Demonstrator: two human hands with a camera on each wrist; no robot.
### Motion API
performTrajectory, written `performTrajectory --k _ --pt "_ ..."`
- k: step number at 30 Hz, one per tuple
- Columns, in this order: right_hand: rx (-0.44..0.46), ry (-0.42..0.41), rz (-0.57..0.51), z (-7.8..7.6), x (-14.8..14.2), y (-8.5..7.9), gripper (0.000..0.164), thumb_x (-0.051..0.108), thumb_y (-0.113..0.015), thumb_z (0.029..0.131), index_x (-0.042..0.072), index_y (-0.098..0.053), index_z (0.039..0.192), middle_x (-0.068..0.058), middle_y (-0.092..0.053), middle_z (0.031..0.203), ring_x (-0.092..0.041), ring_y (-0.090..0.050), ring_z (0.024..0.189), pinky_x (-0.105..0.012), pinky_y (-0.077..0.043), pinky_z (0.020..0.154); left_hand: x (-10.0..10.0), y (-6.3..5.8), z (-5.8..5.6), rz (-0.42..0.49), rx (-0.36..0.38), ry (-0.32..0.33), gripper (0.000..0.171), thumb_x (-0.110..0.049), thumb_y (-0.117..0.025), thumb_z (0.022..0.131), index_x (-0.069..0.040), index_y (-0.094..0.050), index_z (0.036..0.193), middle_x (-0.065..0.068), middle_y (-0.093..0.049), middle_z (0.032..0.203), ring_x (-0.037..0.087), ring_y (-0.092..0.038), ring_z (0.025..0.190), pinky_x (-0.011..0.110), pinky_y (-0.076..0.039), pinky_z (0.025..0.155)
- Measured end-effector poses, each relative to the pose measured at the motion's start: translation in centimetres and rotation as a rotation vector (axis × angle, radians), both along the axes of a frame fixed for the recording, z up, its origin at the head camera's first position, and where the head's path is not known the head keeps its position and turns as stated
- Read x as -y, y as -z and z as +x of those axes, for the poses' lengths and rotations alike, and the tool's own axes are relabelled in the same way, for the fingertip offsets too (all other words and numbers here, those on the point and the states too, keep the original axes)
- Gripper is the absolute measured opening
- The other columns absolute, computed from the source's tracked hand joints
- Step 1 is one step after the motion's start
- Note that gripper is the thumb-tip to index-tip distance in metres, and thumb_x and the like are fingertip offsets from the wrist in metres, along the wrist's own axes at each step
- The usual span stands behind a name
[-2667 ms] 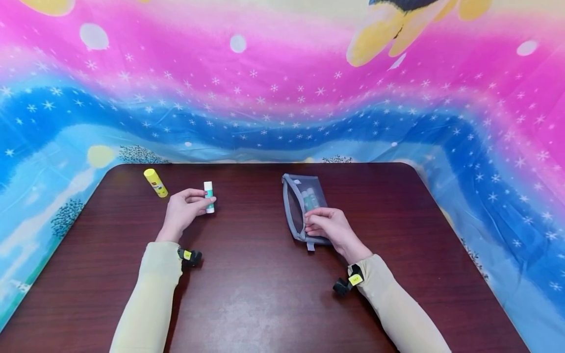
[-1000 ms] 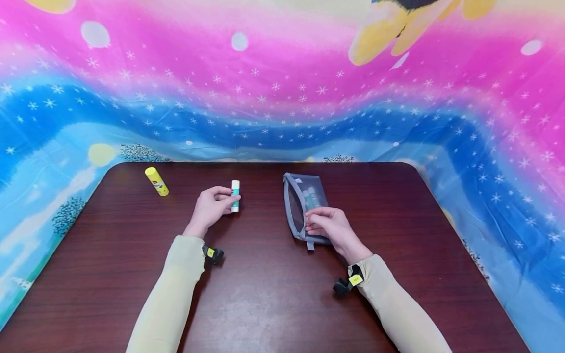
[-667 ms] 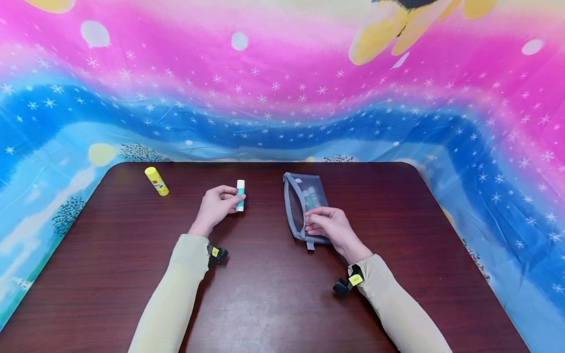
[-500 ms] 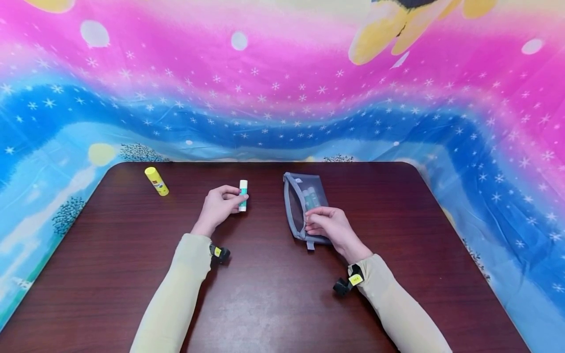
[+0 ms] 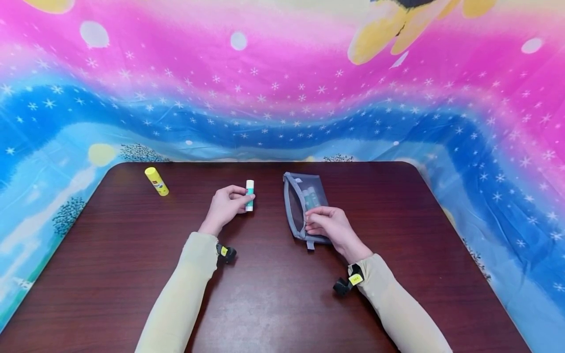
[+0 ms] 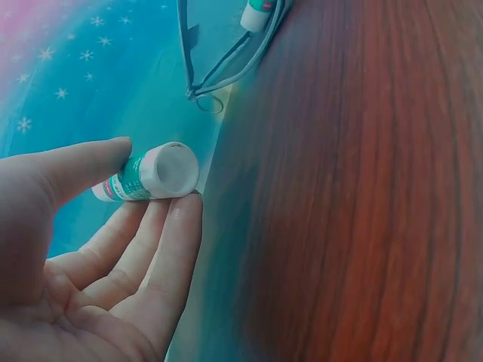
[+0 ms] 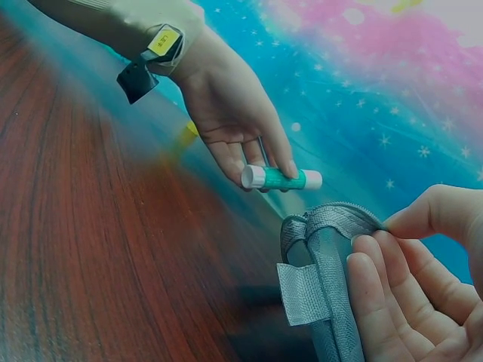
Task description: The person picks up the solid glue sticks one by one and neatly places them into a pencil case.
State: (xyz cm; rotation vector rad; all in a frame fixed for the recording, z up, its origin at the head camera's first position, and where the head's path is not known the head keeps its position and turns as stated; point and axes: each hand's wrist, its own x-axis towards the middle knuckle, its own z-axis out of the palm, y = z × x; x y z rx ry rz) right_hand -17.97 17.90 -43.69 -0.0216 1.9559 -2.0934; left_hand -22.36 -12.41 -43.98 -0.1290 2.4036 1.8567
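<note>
Dimly, glue sticks (image 5: 314,197) show through the grey pouch (image 5: 314,182).

A dark reddish-brown, wood-grained table (image 5: 397,206) with rounded far corners spreads toward 6 o'clock, where a soft glare (image 5: 260,304) lies. Behind it, a printed cloth backdrop (image 5: 282,59) runs from 9 through 12 to 3 o'clock, pink above blue, scattered with white snowflakes (image 5: 275,86), a pale yellow disc (image 5: 101,154) at 9.

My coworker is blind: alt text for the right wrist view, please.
A right hand pinches the edge of a gray zippered pouch; beyond it, a left hand holds a green-and-white glue stick. A snowflake backdrop hangs behind.
</note>
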Motion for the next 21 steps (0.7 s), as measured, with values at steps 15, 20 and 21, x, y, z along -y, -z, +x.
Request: performTrajectory --k 15,20,21 --pt "-0.011 -0.003 -0.007 -0.2 -0.1 0.3 0.02 0.002 -0.065 0.094 -0.012 -0.069 0.108 -0.012 -0.071 0.085 -0.018 -0.071 0.072 -0.033 -0.062 0.072 -1.8 -0.2 -0.1 0.039 0.003 0.015 0.035 -0.022 -0.079 0.092 0.0 -0.067 0.116 0.014 -0.072 0.101 0.018 -0.071 0.075 0.031 -0.062 0.073" --pt "-0.008 -0.007 -0.006 -0.2 -0.1 0.3 0.027 0.002 -0.065 0.095 -0.017 -0.065 0.113 -0.012 -0.071 0.085 -0.018 -0.071 0.072 -0.033 -0.062 0.072 -2.4 -0.2 -0.2 0.031 -0.001 0.029 0.034 -0.022 -0.08 0.092 0.0 -0.068 0.115 0.014 -0.072 0.1 0.019 -0.071 0.075 0.032 -0.062 0.073" --pt "-0.007 -0.008 -0.004 -0.2 -0.1 0.3 0.028 0.002 -0.065 0.095 -0.018 -0.064 0.114 -0.012 -0.071 0.085 -0.018 -0.071 0.072 -0.033 -0.062 0.073 -2.6 -0.2 -0.2 0.032 -0.003 0.032 0.033 -0.022 -0.08 0.092 -0.001 -0.068 0.114 0.014 -0.072 0.099 0.02 -0.071 0.075 0.032 -0.062 0.072"
